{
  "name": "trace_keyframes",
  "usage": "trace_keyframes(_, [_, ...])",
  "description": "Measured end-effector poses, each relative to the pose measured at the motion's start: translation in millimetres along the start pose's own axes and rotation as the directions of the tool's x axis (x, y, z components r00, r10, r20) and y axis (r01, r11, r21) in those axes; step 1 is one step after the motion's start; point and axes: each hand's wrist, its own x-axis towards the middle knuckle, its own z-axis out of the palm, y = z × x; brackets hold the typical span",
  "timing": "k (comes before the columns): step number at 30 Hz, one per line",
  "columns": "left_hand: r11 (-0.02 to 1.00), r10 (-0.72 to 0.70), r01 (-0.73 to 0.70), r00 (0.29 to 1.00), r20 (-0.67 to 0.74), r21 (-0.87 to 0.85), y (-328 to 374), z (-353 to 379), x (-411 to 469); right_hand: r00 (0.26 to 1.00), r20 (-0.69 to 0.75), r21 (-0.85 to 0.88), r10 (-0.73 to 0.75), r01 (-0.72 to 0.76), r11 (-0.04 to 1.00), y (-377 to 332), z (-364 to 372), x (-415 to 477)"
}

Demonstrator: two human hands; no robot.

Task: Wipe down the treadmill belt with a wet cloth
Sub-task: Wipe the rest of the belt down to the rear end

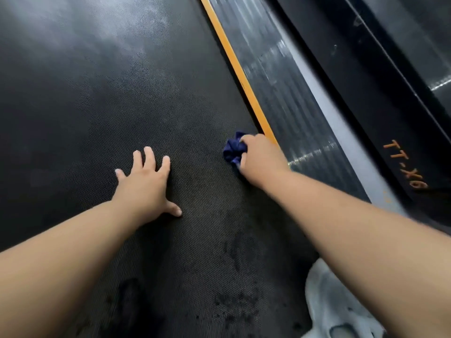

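Your right fingers curl out of sight into a bunched dark blue cloth (pixel 233 148), so only part of it shows beyond your right hand (pixel 262 157). That hand grips the cloth on the treadmill belt (pixel 97 98), close against the belt's right edge beside the orange stripe (pixel 244 81). Your left hand (pixel 144 182) lies flat near the belt's middle, fingers (pixel 149 156) straight and spread, holding nothing. A pale object (pixel 329 303) at the belt's near right edge is cut off and unclear.
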Motion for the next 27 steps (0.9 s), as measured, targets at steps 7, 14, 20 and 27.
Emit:
trace_keyframes(7, [0.999, 0.015, -0.016, 1.0, -0.017, -0.046, -3.1, -1.8, -7.3, 0.995, 0.004, -0.028, 0.097, -0.097, 0.995, 3.0, -12.1, -44.4])
trace_keyframes(14, [0.999, -0.017, 0.018, 0.999, 0.04, -0.038, 4.5, -5.1, 1.5, 0.979, 0.032, -0.078, 0.199, -0.196, 0.977, 0.8, 7.4, -51.3])
trace_keyframes(20, [0.997, -0.024, 0.026, 0.999, 0.026, -0.073, 4.2, -5.2, 3.3, 0.974, 0.212, -0.112, -0.084, 0.109, 0.988, 10.2, -0.5, -58.8])
trace_keyframes(27, [0.995, -0.026, 0.024, 0.999, -0.028, -0.097, -0.8, -0.1, 3.4, 0.996, 0.061, -0.205, 0.065, -0.051, 0.977, 10.8, 19.3, -63.5])
